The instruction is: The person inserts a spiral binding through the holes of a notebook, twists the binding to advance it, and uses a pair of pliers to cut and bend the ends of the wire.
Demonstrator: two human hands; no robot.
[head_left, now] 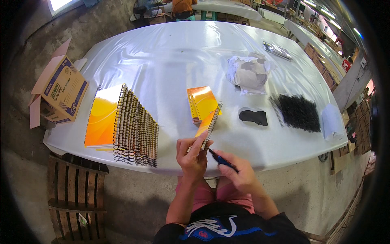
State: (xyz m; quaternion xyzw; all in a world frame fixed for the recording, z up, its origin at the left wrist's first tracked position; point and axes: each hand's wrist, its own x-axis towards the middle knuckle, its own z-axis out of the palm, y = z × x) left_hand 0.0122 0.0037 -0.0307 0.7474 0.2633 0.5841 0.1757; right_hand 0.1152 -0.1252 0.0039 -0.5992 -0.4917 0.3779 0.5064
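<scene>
So the left hand point(193, 156) is wrapped around the near end of an orange spiral notebook point(209, 122), fingers curled shut on it, holding it up on edge over the front of the bench point(170, 61) so you mostly see the wire spine and a sliver of cover. The right hand point(239, 173) is closed on a small blue-handled tool point(221, 160), tip pointing at the bottom end of the coil right by the left fingers. Can't really make out what kind of tool it is, the hand covers most of it and the tip is tiny.

Just behind the held notebook there's a short stack of orange notebooks point(202, 102) lying flat. Off to the left sits a long fanned row of bound notebooks point(136, 128), only the top orange cover shows, the rest is just coils. Right side has a heap of loose black spiral coils point(298, 112), a dark blob of a thing point(253, 116) I can't identify, and a crumpled paper wrapper point(248, 73). A cardboard box point(61, 91) sits on the floor at the left. The fisheye rim cuts off the far right.
</scene>
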